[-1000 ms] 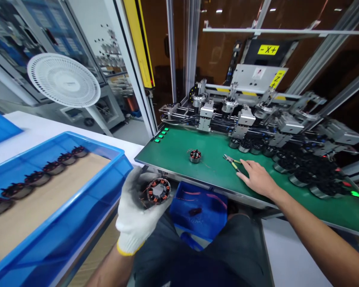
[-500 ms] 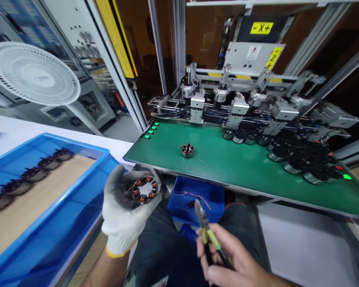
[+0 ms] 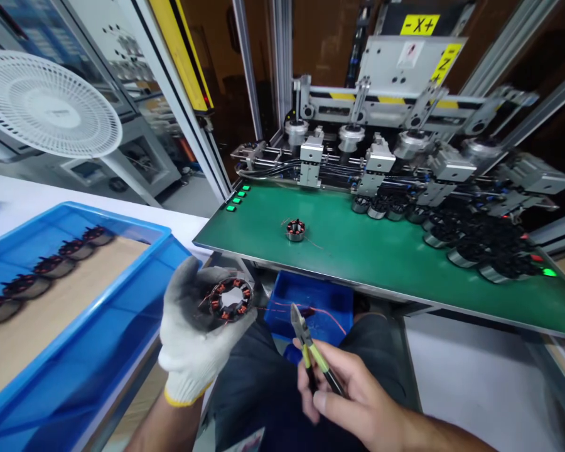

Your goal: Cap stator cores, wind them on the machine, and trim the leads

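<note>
Through the head camera I have my left hand (image 3: 195, 336), in a white glove, clamped on a copper-wound ring (image 3: 242, 307); its open face is turned up toward me, thin wire ends sticking out at its side. My right hand (image 3: 351, 389), bare, is closed on the yellow-and-black pliers (image 3: 306, 336) — tip pointing up and away, near the ring but apart from it.

Just beyond the left hand, the green surface (image 3: 245, 232); on it, ahead and between both hands, a second wound ring (image 3: 295, 233) sits flat, fine wires loose around it. Below the surface edge, beyond the pliers, a blue bin (image 3: 282, 289) with reddish wire strands showing over it. Left of the gloved hand, a blue tray (image 3: 162, 235) holds a row of dark-topped rings (image 3: 54, 267) on a tan liner; far ahead and right of the bare hand, a cluster of black-topped parts (image 3: 468, 251) stands before the machine's metal fixtures (image 3: 367, 166) — some parts too crowded to separate.
</note>
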`<state>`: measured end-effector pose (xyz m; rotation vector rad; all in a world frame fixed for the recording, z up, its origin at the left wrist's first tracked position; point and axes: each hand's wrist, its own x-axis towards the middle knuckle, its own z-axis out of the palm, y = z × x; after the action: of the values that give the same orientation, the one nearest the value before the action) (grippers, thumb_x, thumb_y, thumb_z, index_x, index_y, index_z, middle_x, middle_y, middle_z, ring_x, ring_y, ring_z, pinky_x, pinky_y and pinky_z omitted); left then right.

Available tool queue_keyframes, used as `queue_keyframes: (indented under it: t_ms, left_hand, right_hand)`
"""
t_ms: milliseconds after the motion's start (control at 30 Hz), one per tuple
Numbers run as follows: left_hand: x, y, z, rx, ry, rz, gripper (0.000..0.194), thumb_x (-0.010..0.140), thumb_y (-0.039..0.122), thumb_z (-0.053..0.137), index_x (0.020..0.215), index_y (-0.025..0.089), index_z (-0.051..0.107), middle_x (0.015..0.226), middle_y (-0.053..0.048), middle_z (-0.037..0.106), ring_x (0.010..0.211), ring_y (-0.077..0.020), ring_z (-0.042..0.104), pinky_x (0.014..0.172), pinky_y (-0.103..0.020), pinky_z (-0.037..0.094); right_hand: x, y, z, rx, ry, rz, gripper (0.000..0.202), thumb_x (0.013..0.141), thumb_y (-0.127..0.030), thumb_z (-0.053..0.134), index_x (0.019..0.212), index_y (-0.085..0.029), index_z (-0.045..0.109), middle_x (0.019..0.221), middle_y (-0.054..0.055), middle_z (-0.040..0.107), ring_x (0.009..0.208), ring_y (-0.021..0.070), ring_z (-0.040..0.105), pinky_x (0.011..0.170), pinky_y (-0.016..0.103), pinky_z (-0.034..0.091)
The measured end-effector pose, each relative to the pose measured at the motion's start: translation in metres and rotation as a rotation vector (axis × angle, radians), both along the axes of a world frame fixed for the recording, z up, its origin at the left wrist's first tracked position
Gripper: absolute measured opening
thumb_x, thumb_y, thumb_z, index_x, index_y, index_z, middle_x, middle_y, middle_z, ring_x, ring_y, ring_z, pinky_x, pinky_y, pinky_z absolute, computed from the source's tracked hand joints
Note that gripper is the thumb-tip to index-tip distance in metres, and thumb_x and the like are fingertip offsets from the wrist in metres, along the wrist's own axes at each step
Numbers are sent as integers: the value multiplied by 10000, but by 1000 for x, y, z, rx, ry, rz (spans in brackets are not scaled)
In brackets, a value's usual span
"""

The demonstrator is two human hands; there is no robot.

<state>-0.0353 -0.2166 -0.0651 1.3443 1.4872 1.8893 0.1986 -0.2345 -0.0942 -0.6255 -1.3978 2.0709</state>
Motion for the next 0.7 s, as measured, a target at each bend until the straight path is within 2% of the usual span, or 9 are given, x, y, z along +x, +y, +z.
queue_keyframes:
  t_ms: [67, 133, 200, 300, 433, 567, 700]
  left_hand:
    - [-1, 0, -1, -25, -7, -2, 976, 564, 53, 902, 1420, 263, 482, 1031, 4, 721, 939, -171, 751, 797, -235, 644]
    - [-3, 2, -2, -54, -25, -19, 968, 566, 61, 899, 1416, 258, 480, 1053, -12, 713, 948, -178, 749, 783, -233, 642]
    - [-8, 4, -3, -69, -60, -96, 934, 581, 66, 871, 1409, 257, 481, 1069, -21, 707, 957, -191, 750, 793, -250, 642]
    - [-15, 8, -6, -85, -67, -307, 888, 594, 37, 772, 1406, 253, 482, 1060, -27, 719, 955, -208, 750, 843, -302, 638]
    - [-15, 6, -15, -164, 102, -471, 963, 552, -32, 605, 1454, 273, 455, 1109, -37, 732, 1039, -238, 730, 938, -358, 616]
    - [-6, -2, -20, -258, 283, -474, 1009, 553, -35, 578, 1497, 294, 441, 1181, -56, 752, 1066, -286, 743, 940, -402, 636]
    - [-5, -10, -19, -225, 437, -346, 1016, 529, -4, 583, 1491, 309, 489, 1237, -60, 752, 1070, -336, 749, 907, -455, 656]
  right_hand:
    - [1, 0, 1, -2, -25, -5, 194, 921, -334, 649, 963, -176, 543, 842, 1, 528, 601, 81, 523, 588, 235, 478]
    - [7, 5, 6, 47, -60, -18, 184, 932, -336, 632, 960, -173, 550, 830, 2, 533, 584, 77, 512, 561, 222, 475]
    - [19, 14, 16, 177, -130, -69, 188, 945, -296, 607, 1088, -176, 590, 907, 36, 592, 658, 99, 565, 629, 243, 531]
    - [36, 35, 38, 476, -271, -190, 424, 938, -176, 580, 1358, -229, 556, 1139, 105, 657, 877, 146, 659, 787, 280, 586]
    - [31, 62, 70, 763, -361, -160, 558, 882, -100, 594, 1424, -227, 554, 1272, 139, 679, 1092, 217, 694, 899, 341, 602]
    - [0, 76, 96, 904, -288, -85, 579, 810, -64, 593, 1378, -175, 608, 1199, 108, 742, 1116, 224, 708, 993, 365, 577]
    - [-22, 75, 104, 879, -228, -2, 555, 789, -34, 569, 1318, -179, 655, 1120, 61, 764, 1020, 182, 731, 895, 278, 604]
